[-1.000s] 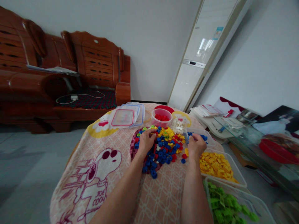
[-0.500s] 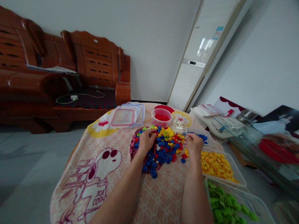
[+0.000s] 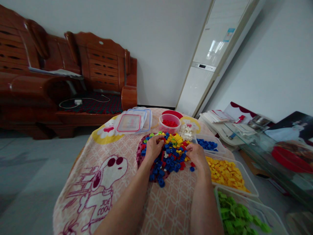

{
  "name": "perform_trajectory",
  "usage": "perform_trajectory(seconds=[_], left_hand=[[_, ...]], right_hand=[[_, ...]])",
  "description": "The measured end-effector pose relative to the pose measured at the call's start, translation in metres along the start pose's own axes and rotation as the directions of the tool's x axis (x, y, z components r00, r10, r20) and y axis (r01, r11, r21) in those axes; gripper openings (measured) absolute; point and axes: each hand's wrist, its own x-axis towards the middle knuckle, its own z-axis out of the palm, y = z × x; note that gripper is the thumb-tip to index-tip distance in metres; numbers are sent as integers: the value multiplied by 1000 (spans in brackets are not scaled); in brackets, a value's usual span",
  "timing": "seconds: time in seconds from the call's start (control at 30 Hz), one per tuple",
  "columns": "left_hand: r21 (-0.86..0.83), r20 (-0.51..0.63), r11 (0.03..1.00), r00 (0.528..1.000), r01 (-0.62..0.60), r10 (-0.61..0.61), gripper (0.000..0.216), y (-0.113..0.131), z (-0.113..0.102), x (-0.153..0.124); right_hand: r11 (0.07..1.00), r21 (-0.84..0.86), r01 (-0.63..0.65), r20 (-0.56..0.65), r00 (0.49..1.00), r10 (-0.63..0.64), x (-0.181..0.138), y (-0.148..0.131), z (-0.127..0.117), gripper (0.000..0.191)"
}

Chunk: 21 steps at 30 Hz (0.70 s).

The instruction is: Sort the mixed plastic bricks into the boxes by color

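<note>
A heap of small mixed plastic bricks, blue, yellow, red and green, lies on a pink cartoon-print cloth. My left hand rests on the heap's left side with its fingers curled among the pieces. My right hand lies on the heap's right edge, fingers bent down onto the bricks. Whether either hand holds a piece cannot be told. To the right stand clear bins of blue bricks, yellow bricks and green bricks.
A round tub of red bricks and a tub of white pieces stand behind the heap. Stacked clear lids lie at the back left. A wooden sofa is behind, a glass table to the right.
My right hand has moved left from the blue-brick bin onto the right edge of the heap, uncovering the blue bricks. My left hand has stayed in place.
</note>
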Motion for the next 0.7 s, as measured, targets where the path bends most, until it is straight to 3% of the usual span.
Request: perform_trajectory(seconds=[0.23,0.4,0.57,0.7], left_hand=[[14,4,1000,1000,-4,4,28,0,0,0],[-19,11,1000,1000,12,-11,28,0,0,0],[-7,8,1000,1000,11,-11,28,0,0,0],[14,-1,1000,1000,-4,4,27,0,-1,0]], right_hand=[[992,-124,19,-10,1000,-21,-1,-3,3,23],[999,41,-13,-63,998,16,0,0,-2,23],[990,133,-52,-227,970,82,4,9,-6,25],[987,136,-85,-147,984,105,3,13,-6,23]])
